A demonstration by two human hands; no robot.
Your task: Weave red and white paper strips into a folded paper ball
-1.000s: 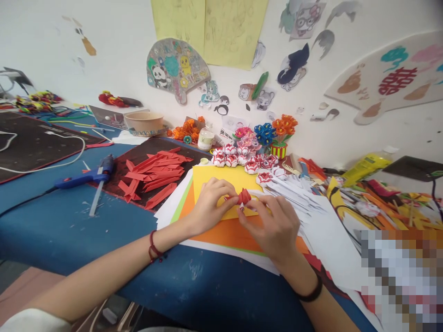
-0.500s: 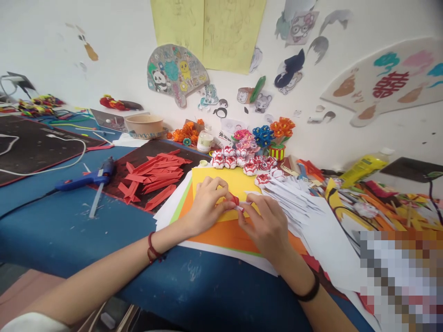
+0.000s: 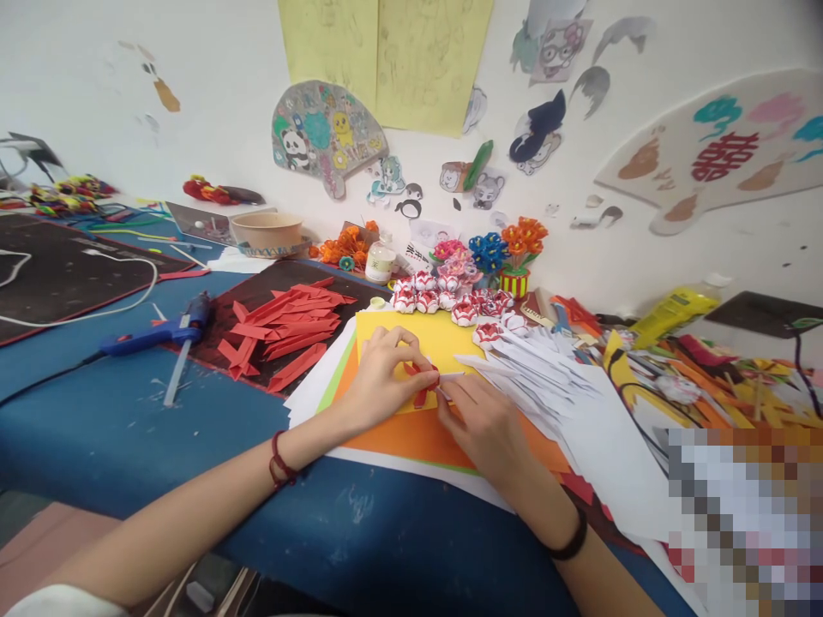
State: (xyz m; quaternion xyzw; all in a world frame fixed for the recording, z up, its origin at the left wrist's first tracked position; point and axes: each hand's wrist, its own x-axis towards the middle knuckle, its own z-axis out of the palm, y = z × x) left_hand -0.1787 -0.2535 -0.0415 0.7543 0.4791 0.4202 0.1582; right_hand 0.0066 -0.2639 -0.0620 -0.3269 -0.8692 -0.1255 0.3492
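Both hands are folding: the left hand point(image 3: 379, 377) is pinching a red paper piece point(image 3: 421, 383) while the right hand point(image 3: 482, 424) is grasping a white strip point(image 3: 450, 377), probably needing tucking.

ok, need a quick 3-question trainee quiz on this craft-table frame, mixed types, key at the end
1. True or false: the left hand and right hand both pinch the small red folded paper piece.
2. Which lies left of the red paper strips? A) glue gun B) paper bowl C) yellow bottle
3. Fill in: the hands work over a yellow sheet lying on an ____ sheet.

Key: 1 true; 2 A; 3 orange
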